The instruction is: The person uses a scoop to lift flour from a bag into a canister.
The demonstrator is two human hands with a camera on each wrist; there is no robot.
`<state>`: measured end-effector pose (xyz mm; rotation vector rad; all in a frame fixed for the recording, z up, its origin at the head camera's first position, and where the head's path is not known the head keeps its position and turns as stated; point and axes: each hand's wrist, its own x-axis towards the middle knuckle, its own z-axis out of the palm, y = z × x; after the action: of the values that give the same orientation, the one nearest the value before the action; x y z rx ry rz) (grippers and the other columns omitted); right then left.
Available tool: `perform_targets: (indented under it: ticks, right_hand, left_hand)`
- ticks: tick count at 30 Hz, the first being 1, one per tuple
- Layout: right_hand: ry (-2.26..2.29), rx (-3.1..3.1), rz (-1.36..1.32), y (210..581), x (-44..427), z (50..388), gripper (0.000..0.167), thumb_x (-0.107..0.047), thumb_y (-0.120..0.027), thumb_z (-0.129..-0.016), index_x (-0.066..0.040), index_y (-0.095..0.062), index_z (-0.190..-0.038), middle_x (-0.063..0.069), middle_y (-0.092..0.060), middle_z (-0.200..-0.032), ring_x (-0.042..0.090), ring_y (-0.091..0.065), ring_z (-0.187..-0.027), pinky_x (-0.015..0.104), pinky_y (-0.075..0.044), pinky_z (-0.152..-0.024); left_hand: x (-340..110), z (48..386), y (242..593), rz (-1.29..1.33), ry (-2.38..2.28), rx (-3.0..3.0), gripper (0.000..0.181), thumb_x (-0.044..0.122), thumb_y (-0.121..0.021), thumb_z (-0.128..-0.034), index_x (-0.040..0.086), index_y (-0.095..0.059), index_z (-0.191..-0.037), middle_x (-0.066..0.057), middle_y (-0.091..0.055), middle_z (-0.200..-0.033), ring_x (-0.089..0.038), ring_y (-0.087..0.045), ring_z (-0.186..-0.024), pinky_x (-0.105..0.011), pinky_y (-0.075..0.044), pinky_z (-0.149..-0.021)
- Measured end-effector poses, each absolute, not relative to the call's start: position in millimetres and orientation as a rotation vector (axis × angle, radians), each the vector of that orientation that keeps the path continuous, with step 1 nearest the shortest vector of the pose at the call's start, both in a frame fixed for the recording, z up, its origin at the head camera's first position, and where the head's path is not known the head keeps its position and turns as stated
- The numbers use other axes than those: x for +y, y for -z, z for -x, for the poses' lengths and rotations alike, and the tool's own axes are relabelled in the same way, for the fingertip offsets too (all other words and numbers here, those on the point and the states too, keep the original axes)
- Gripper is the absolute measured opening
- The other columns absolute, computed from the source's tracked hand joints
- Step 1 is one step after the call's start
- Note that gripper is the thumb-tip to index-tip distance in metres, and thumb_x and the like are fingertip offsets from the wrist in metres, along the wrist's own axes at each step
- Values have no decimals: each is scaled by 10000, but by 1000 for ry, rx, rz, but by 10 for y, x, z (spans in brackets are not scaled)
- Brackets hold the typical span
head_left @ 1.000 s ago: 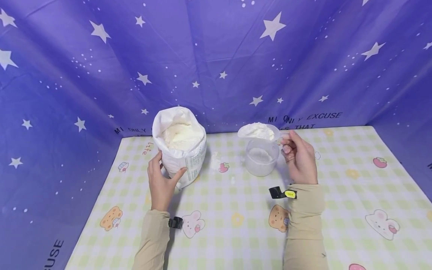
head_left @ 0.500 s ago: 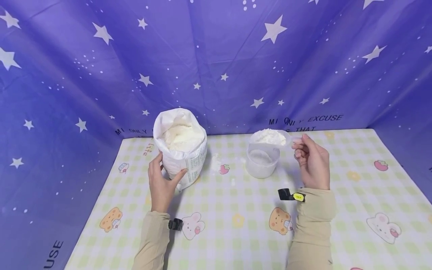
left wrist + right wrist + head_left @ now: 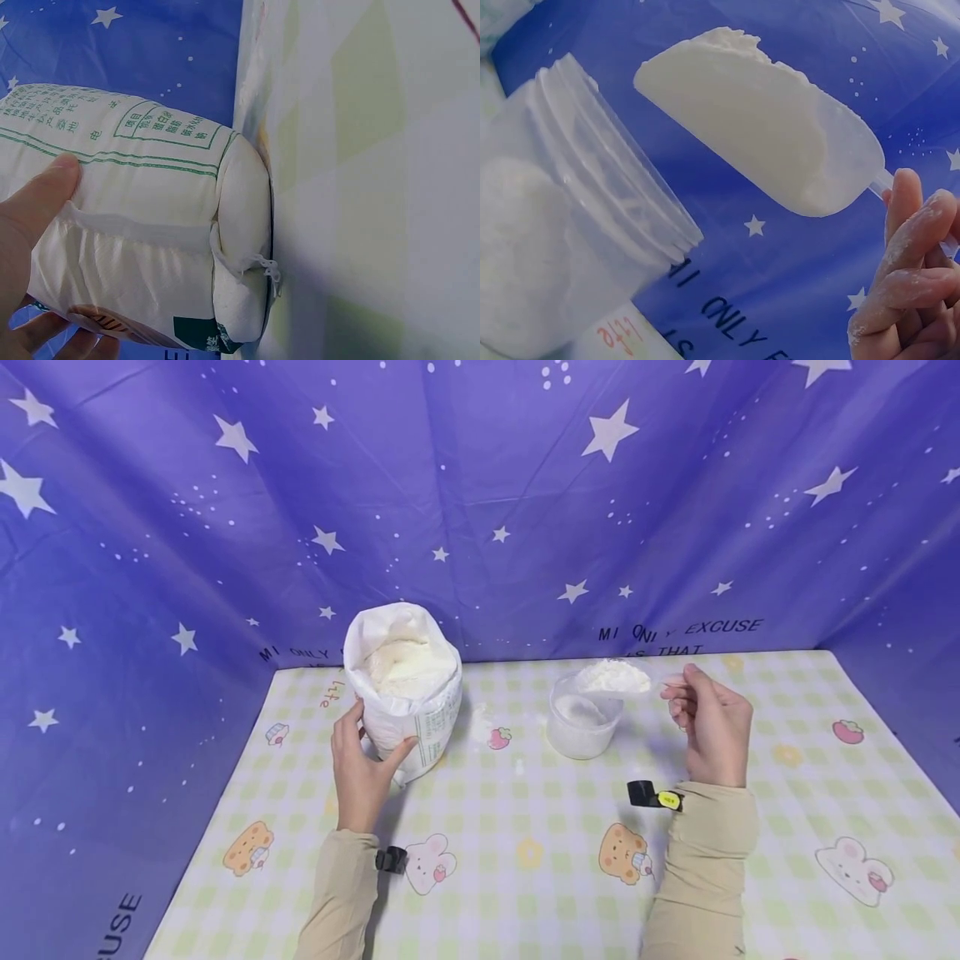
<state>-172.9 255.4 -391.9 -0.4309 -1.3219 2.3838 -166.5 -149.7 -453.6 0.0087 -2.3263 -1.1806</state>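
Observation:
My left hand point(image 3: 365, 774) holds the side of an open white bag of flour point(image 3: 431, 735), thumb at the front and fingers round the far side. The bag stands upright, and its green printing point(image 3: 169, 124) shows in the left wrist view. My right hand point(image 3: 712, 727) pinches the handle of a clear plastic scoop point(image 3: 840, 161) heaped with white flour point(image 3: 727, 112). The scoop is nearly level above the mouth of a clear plastic jar point(image 3: 581, 739). In the right wrist view the jar's ridged neck point(image 3: 607, 165) shows, and white flour lies inside. Flour dusts my right fingers point(image 3: 911, 232).
A green-and-white checked cloth point(image 3: 525, 902) with cartoon prints covers the table. Spilled powder point(image 3: 482, 722) lies between bag and jar. A blue star-patterned curtain point(image 3: 480, 485) rises along the back and sides. Both wrists carry small black cameras point(image 3: 392, 860).
My right hand has moved right and slightly towards me, bringing the loaded scoop lower, over the jar's mouth. The left hand stays on the bag.

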Motion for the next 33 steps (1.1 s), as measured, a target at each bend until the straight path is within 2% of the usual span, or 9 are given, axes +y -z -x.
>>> perform_targets:
  ticks: [4,18,25,33]
  right_hand:
    - [-2249,-1445,483,3913,2540,1736,260,-169,-714,-920,71,-748,-824,68,-674,-597,99,-511,-451,149,-354,-358]
    - [-1927,-1748,523,3794,2442,1707,267,-204,-701,-926,35,-764,-825,9,-686,-582,92,-542,-426,152,-409,-378]
    - [-1638,-1989,509,3731,2376,1678,339,-279,-659,-953,30,-774,-873,-90,-678,-574,72,-557,-446,175,-461,-457]
    - [-1270,-2165,381,3679,2268,1646,395,-331,-614,-966,-15,-772,-789,-212,-605,-543,14,-548,-446,174,-390,-416]
  left_hand:
    - [-1501,1667,4543,-9,1177,-2328,866,272,-889,-735,59,-429,-1437,-156,-479,-1367,-291,-444,-1279,-418,-457,-1102]
    - [-1494,1669,4550,2,1165,-2319,867,268,-893,-730,56,-430,-1432,-163,-477,-1371,-300,-447,-1281,-430,-458,-1107]
    - [-1493,1667,4542,-4,1173,-2319,874,260,-898,-722,52,-432,-1430,-166,-479,-1371,-308,-446,-1276,-451,-458,-1106]
    - [-1491,1667,4534,-4,1176,-2314,896,232,-907,-708,32,-424,-1436,-170,-476,-1372,-305,-442,-1275,-440,-464,-1100]
